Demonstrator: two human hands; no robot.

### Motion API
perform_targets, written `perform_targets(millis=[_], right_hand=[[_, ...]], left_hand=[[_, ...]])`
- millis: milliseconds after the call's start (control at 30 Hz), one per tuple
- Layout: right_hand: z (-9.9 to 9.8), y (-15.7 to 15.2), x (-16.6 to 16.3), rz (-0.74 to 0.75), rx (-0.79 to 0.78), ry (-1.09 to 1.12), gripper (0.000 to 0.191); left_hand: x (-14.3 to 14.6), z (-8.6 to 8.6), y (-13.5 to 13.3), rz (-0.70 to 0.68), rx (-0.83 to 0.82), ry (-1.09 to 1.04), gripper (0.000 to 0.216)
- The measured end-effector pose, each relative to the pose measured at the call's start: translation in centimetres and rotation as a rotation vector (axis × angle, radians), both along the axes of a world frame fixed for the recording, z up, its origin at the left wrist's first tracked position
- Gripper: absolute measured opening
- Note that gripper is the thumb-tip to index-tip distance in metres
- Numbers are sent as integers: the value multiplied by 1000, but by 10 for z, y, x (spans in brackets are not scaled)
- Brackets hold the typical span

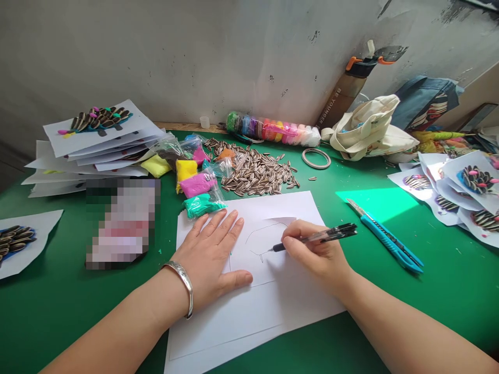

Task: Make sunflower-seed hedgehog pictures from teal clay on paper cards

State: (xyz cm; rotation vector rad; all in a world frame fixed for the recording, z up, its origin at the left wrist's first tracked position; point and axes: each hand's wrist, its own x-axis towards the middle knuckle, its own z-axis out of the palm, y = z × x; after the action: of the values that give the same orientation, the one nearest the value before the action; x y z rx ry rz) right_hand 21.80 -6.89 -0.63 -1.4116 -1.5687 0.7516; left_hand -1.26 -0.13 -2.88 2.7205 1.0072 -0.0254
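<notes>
White paper sheets (241, 322) lie in front of me on the green table. My left hand (212, 259) rests flat on the paper with fingers spread, a silver bracelet (186, 285) round its wrist. In my right hand (312, 249) is a pen (331, 234), black at the grip, its tip at the paper. Thin drawn lines (262, 255), a curved outline and a small looped mark, show between the hands. Just beyond my left fingertips sits a bag of green clay (200, 206), with pink clay (198, 184) and yellow clay (186, 171) behind it.
Sunflower seeds (261, 171) are heaped behind the paper. A blue utility knife (385, 239) lies right, below a tape roll (316, 158). Seed-decorated sheets are stacked left (105, 150) and right (448, 182). A bottle (343, 93) and cloth bag (366, 130) stand by the wall.
</notes>
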Motion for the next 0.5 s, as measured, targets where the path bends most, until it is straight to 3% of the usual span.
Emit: perform_targets(millis=[200,500], right_hand=[[0,0,12,-114,-74,129,16],[-20,-12,26,-154,-229,309,16]], left_hand=[[0,-1,0,-5,14,14,91],[-1,-2,0,-12,26,13,90]])
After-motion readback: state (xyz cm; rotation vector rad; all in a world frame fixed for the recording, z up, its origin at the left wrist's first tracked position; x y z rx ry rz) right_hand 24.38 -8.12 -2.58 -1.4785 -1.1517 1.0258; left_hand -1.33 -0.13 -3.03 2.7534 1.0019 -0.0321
